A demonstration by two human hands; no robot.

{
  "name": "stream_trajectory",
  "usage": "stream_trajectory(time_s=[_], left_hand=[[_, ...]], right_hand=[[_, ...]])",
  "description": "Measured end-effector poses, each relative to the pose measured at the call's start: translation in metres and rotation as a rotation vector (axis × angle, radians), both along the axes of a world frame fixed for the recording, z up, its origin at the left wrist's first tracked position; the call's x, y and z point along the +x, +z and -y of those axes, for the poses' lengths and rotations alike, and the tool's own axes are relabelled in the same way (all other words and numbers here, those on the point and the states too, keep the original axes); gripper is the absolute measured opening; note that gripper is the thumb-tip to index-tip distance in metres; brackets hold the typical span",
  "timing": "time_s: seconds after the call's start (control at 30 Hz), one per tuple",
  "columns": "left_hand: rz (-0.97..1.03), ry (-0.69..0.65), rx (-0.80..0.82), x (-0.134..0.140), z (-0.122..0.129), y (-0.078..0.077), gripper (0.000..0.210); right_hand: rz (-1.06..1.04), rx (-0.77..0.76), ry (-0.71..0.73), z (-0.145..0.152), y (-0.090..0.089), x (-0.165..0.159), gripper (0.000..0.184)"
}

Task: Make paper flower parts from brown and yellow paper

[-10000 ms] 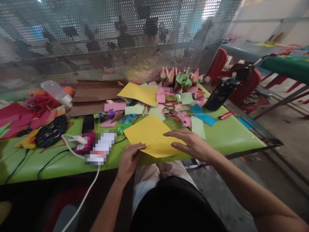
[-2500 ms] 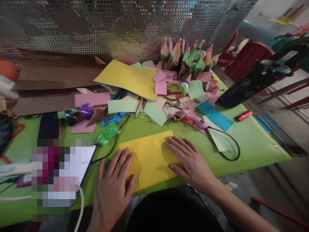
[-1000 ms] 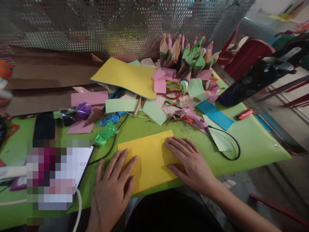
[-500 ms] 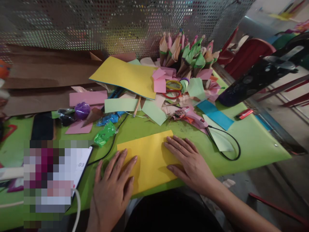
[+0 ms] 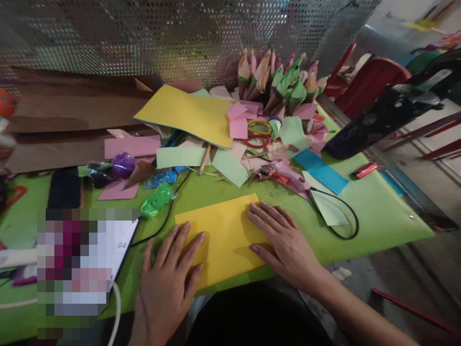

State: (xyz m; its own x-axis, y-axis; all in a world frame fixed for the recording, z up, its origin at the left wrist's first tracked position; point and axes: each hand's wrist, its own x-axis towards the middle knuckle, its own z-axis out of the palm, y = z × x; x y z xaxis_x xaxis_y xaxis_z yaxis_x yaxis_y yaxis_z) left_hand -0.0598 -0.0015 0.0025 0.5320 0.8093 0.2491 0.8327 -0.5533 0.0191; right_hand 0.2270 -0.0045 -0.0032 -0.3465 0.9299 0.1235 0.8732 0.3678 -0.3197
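Note:
A yellow sheet of paper (image 5: pixel 226 245) lies flat on the green table near its front edge. My left hand (image 5: pixel 171 276) rests on the left side of the sheet, palm down, fingers apart. On the right side lies my right hand (image 5: pixel 283 238), also flat with its fingers stretched out. Neither hand grips anything. Beyond the sheet, a larger yellow sheet (image 5: pixel 190 113) with a blue underside edge sits on top of the paper scraps.
A pink glue gun (image 5: pixel 291 175) with a black cord lies at right, beside a blue paper strip (image 5: pixel 320 170) and a red lighter (image 5: pixel 365 169). Scissors (image 5: pixel 259 139), paper cones (image 5: pixel 284 86) and a black phone (image 5: pixel 65 187) are farther back. A lit device (image 5: pixel 122 240) stands left.
Both hands and the yellow sheet stay practically where they were. The number on the lit device's screen has gone from 03 to 04.

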Motion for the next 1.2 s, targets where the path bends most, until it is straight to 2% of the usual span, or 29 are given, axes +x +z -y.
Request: stream_trajectory(time_s=[0.33,0.57,0.77,0.87,1.07,1.2], left_hand=[[-0.041,-0.027,0.052,-0.001,-0.003,-0.003,0.048],[-0.027,-0.013,0.028,0.009,0.004,0.0,0.049],[0.084,-0.209,-0.189,0.014,0.004,0.003,0.053],[0.101,-0.215,-0.247,0.017,0.003,0.005,0.053],[-0.005,-0.188,-0.185,0.025,0.009,0.008,0.052],[-0.039,-0.199,-0.146,0.026,0.01,0.005,0.053]], right_hand=[[0.025,0.039,-0.035,-0.001,-0.002,-0.002,0.053],[0.04,0.047,-0.032,-0.003,-0.005,0.0,0.052],[0.08,0.008,-0.016,-0.004,-0.005,0.006,0.051],[0.095,-0.012,-0.011,-0.005,-0.005,0.008,0.05],[0.094,0.008,-0.034,-0.006,-0.007,0.009,0.049],[0.074,0.076,-0.09,0.001,-0.001,0.008,0.052]])
